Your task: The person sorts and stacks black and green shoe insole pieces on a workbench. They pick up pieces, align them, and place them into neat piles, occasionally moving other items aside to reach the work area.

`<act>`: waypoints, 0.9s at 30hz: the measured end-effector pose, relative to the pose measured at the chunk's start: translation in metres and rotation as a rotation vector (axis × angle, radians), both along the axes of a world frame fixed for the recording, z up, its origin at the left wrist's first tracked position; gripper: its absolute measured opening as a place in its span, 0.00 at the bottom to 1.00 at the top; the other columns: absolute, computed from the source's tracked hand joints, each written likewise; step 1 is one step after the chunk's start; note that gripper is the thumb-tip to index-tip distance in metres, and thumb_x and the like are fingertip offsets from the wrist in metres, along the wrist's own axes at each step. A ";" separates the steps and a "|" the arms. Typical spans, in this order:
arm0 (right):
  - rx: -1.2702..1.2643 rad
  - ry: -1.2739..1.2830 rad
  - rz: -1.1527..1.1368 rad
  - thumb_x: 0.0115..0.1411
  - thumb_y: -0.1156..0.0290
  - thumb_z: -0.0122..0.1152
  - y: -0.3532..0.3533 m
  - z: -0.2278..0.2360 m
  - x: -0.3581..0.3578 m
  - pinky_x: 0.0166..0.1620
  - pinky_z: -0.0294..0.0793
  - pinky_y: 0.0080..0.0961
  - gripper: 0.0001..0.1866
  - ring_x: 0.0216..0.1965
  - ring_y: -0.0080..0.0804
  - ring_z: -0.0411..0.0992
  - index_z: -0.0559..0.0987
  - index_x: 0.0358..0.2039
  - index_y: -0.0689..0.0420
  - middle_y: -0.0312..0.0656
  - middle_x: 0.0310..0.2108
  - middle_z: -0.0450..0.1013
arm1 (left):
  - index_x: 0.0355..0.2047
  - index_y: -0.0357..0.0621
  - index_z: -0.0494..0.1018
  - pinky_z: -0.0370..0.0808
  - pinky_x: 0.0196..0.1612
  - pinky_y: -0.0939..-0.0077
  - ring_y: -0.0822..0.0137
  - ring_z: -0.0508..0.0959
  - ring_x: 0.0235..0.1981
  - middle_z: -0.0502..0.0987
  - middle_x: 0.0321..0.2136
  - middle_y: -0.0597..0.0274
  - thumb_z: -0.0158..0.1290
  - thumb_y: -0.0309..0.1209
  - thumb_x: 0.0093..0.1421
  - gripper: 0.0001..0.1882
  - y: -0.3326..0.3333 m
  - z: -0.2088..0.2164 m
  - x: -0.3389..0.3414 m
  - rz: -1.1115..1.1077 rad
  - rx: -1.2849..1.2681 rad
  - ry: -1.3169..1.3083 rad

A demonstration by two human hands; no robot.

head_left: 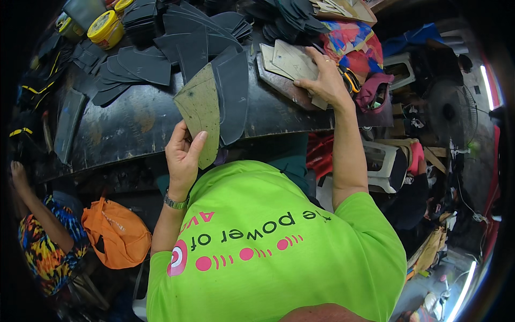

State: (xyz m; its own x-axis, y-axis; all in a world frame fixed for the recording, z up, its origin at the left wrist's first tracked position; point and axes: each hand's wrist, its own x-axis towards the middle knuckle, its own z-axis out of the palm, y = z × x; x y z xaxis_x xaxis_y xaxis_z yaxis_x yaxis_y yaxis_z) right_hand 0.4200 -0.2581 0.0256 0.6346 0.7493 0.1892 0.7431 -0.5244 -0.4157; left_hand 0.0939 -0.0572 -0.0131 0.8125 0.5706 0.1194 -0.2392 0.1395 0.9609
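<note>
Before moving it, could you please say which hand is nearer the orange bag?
Left: the left hand, holding an olive piece, is up and right of the orange bag; the right hand is farther right, at the pale pieces.

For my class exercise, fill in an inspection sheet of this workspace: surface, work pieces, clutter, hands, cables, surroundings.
Surface: dark table, with scuffed, brownish patches.
Work pieces: olive template, raised upright; black cut pieces, stacked and fanned out; pale flat pieces, overlapping.
Clutter: yellow tub at the far left; multicoloured cloth item and maroon pouch at the right.
Hands: left hand holds the template; right hand is at the pale pieces, thumb and fingers apart, grip unclear.
Cables: thin cord below the fan; ends not traceable.
Surroundings: orange bag and another person's arm at left.
</note>
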 end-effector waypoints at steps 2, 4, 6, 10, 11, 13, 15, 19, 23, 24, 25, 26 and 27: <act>-0.008 0.044 -0.053 0.41 0.56 0.77 0.004 0.002 -0.004 0.60 0.67 0.42 0.48 0.57 0.56 0.67 0.68 0.63 0.58 0.58 0.55 0.71 | 0.56 0.32 0.68 0.71 0.53 0.79 0.72 0.76 0.49 0.77 0.47 0.58 0.53 0.20 0.66 0.18 -0.001 0.001 0.002 -0.007 0.007 -0.010; -0.041 0.092 -0.098 0.41 0.58 0.77 0.006 0.004 -0.007 0.58 0.69 0.42 0.46 0.54 0.55 0.69 0.70 0.61 0.59 0.57 0.52 0.73 | 0.56 0.32 0.68 0.72 0.53 0.79 0.72 0.76 0.49 0.77 0.48 0.58 0.53 0.20 0.66 0.18 -0.001 0.003 0.004 -0.001 0.010 0.013; -0.128 0.147 -0.147 0.41 0.60 0.77 0.007 0.006 -0.009 0.56 0.70 0.41 0.42 0.51 0.54 0.71 0.73 0.57 0.60 0.56 0.50 0.74 | 0.56 0.32 0.68 0.71 0.53 0.79 0.73 0.76 0.49 0.78 0.48 0.58 0.52 0.20 0.67 0.18 -0.001 0.006 0.008 -0.032 -0.026 -0.027; -0.184 0.209 -0.162 0.41 0.66 0.76 0.009 0.012 -0.015 0.53 0.72 0.36 0.35 0.47 0.47 0.74 0.76 0.51 0.63 0.53 0.46 0.76 | 0.58 0.31 0.66 0.73 0.54 0.76 0.69 0.78 0.50 0.77 0.49 0.54 0.49 0.21 0.68 0.18 -0.001 0.017 0.020 -0.085 -0.149 -0.030; -0.153 0.209 -0.151 0.42 0.69 0.76 0.010 0.013 -0.019 0.51 0.72 0.32 0.34 0.46 0.42 0.75 0.76 0.51 0.63 0.51 0.45 0.76 | 0.59 0.31 0.65 0.74 0.54 0.75 0.67 0.78 0.50 0.77 0.49 0.53 0.47 0.21 0.69 0.19 -0.001 0.020 0.024 -0.110 -0.187 -0.059; -0.046 0.323 -0.137 0.44 0.73 0.74 0.011 0.018 -0.026 0.49 0.73 0.28 0.31 0.44 0.35 0.75 0.75 0.51 0.64 0.48 0.44 0.77 | 0.60 0.31 0.63 0.75 0.54 0.72 0.62 0.80 0.50 0.77 0.50 0.51 0.45 0.21 0.70 0.19 -0.002 0.026 0.031 -0.161 -0.278 -0.112; 0.098 0.557 -0.137 0.46 0.75 0.72 0.013 0.024 -0.035 0.49 0.73 0.25 0.29 0.43 0.32 0.75 0.75 0.51 0.64 0.45 0.45 0.77 | 0.63 0.33 0.60 0.77 0.55 0.67 0.56 0.80 0.52 0.76 0.52 0.48 0.42 0.23 0.71 0.21 -0.001 0.031 0.041 -0.179 -0.309 -0.112; 0.609 1.064 0.046 0.55 0.78 0.67 0.022 0.037 -0.067 0.53 0.73 0.25 0.29 0.47 0.30 0.76 0.70 0.58 0.63 0.43 0.50 0.76 | 0.66 0.35 0.57 0.75 0.58 0.64 0.54 0.78 0.54 0.73 0.56 0.48 0.39 0.26 0.73 0.22 -0.004 0.035 0.053 -0.222 -0.426 -0.125; 0.874 1.288 0.069 0.59 0.80 0.64 0.042 0.039 -0.107 0.55 0.75 0.30 0.26 0.49 0.31 0.76 0.68 0.58 0.63 0.46 0.51 0.75 | 0.66 0.37 0.58 0.74 0.58 0.63 0.58 0.77 0.55 0.72 0.57 0.52 0.39 0.28 0.74 0.22 -0.013 0.033 0.064 -0.231 -0.527 -0.197; 0.912 1.267 0.065 0.60 0.80 0.62 0.049 0.036 -0.118 0.57 0.74 0.31 0.26 0.51 0.32 0.75 0.67 0.59 0.63 0.47 0.53 0.75 | 0.65 0.37 0.58 0.74 0.58 0.63 0.59 0.76 0.55 0.72 0.57 0.53 0.39 0.28 0.74 0.21 -0.016 0.032 0.065 -0.240 -0.535 -0.189; 0.916 1.269 0.041 0.61 0.80 0.62 0.053 0.034 -0.124 0.58 0.73 0.31 0.26 0.53 0.32 0.74 0.66 0.59 0.62 0.47 0.52 0.75 | 0.65 0.37 0.58 0.74 0.58 0.62 0.61 0.76 0.56 0.72 0.57 0.54 0.39 0.29 0.74 0.21 -0.018 0.032 0.066 -0.247 -0.552 -0.190; 0.929 1.255 0.014 0.61 0.80 0.62 0.058 0.033 -0.127 0.57 0.74 0.31 0.26 0.53 0.32 0.74 0.66 0.59 0.62 0.46 0.52 0.75 | 0.64 0.37 0.59 0.74 0.58 0.63 0.63 0.76 0.55 0.73 0.56 0.55 0.39 0.29 0.74 0.21 -0.020 0.031 0.067 -0.246 -0.528 -0.167; 0.958 1.262 0.013 0.61 0.80 0.62 0.060 0.033 -0.128 0.57 0.74 0.31 0.26 0.53 0.32 0.74 0.66 0.59 0.61 0.46 0.52 0.75 | 0.64 0.37 0.59 0.75 0.57 0.63 0.65 0.76 0.54 0.73 0.56 0.56 0.40 0.28 0.74 0.20 -0.020 0.031 0.067 -0.244 -0.512 -0.155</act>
State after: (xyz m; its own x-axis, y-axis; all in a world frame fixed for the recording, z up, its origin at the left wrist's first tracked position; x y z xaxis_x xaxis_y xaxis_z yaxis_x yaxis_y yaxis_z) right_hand 0.2925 -0.1985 0.0586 0.7379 0.6733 -0.0465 -0.3195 0.2877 -0.9029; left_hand 0.1611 -0.0776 0.0177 0.9225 0.3860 0.0054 -0.2741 0.6452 0.7131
